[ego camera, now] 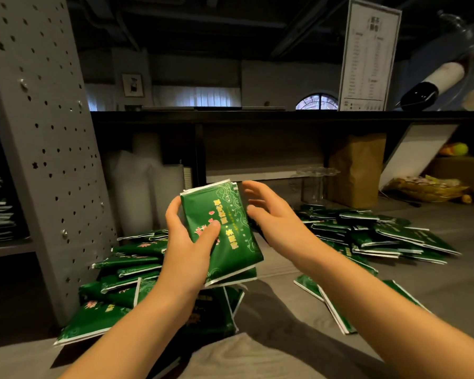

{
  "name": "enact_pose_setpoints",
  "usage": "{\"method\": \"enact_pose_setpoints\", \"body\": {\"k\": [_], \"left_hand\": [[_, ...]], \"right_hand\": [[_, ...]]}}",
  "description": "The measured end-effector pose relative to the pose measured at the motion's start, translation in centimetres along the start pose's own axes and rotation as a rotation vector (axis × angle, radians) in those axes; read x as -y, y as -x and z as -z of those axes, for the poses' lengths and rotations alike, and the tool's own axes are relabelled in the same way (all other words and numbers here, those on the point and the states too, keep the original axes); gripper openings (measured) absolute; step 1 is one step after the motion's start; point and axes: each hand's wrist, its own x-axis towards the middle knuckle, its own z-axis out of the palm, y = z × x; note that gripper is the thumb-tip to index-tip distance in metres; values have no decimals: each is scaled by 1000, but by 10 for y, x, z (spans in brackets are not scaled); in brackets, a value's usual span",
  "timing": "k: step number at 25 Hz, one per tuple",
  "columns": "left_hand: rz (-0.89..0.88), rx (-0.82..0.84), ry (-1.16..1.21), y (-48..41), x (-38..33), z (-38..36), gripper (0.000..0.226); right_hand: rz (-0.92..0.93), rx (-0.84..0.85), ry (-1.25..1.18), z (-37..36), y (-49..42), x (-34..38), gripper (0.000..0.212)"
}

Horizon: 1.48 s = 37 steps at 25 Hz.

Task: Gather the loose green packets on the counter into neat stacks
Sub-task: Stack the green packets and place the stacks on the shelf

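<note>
A grey table [435, 283] carries two loose heaps of green packets: the left heap [126, 269] beside a grey perforated panel [47, 149], the right heap [372, 233] further back. Above the table between them, the left hand [186, 242] grips a small held stack [225, 231] of the packets, thumb across the top packet's face. The right hand [274, 214] is just beside the stack's right edge, fingers spread and relaxed; whether it touches is unclear. The packets bear gold and pink characters, too blurred to read. Behind stand a brown paper bag [356, 168], contents hidden, and a printed card [367, 56], illegible.
</note>
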Motion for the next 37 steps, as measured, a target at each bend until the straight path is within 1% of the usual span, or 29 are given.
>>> {"method": "enact_pose_setpoints", "body": {"k": [3, 5, 7, 9, 11, 12, 14, 16, 18, 21, 22, 24, 26, 28, 30, 31, 33, 35, 37], "left_hand": [[54, 86, -20, 6, 1, -5, 50], [99, 136, -48, 11, 3, -10, 53], [122, 174, -80, 16, 5, -13, 58], [137, 200, -105, 19, 6, -16, 60], [148, 226, -128, 22, 6, -18, 62], [154, 237, -133, 23, 6, -18, 63], [167, 246, -129, 24, 6, -19, 64], [178, 248, -122, 24, 7, -19, 64], [183, 242, -120, 24, 7, -18, 64], [187, 227, -124, 22, 8, -18, 64], [188, 224, -126, 22, 8, -18, 64], [200, 216, -125, 22, 9, -18, 64], [209, 192, -122, 22, 10, -18, 65], [233, 157, -129, 20, 14, -18, 67], [270, 115, -139, 16, 19, -16, 64], [282, 104, -149, 14, 21, -15, 56], [287, 103, -160, 11, 25, -14, 36], [273, 83, -143, 10, 25, -14, 29], [267, 55, -103, 9, 27, -14, 25]], "right_hand": [[-65, 104, 233, 44, 19, -6, 37], [-141, 244, 459, 74, 33, -7, 33], [-229, 392, 660, 98, 45, -8, 35], [-322, 529, 828, 112, 56, -10, 41], [-431, 650, 975, 120, 66, -15, 53], [-489, 691, 1025, 122, 70, -17, 59], [-576, 713, 1073, 126, 76, -20, 68], [-618, 706, 1059, 130, 77, -21, 68], [-626, 694, 1060, 134, 76, -23, 62], [-544, 620, 1051, 136, 75, -28, 33], [-503, 569, 1033, 137, 74, -29, 29], [-427, 437, 983, 135, 74, -28, 31], [-332, 260, 968, 129, 71, -28, 40], [-208, 34, 895, 117, 68, -24, 36], [-115, -131, 779, 98, 65, -16, 26], [-82, -165, 732, 86, 65, -12, 23], [-24, -145, 654, 60, 65, -5, 20], [29, -91, 568, 33, 66, 0, 20], [70, -49, 540, 14, 68, 1, 26]]}}
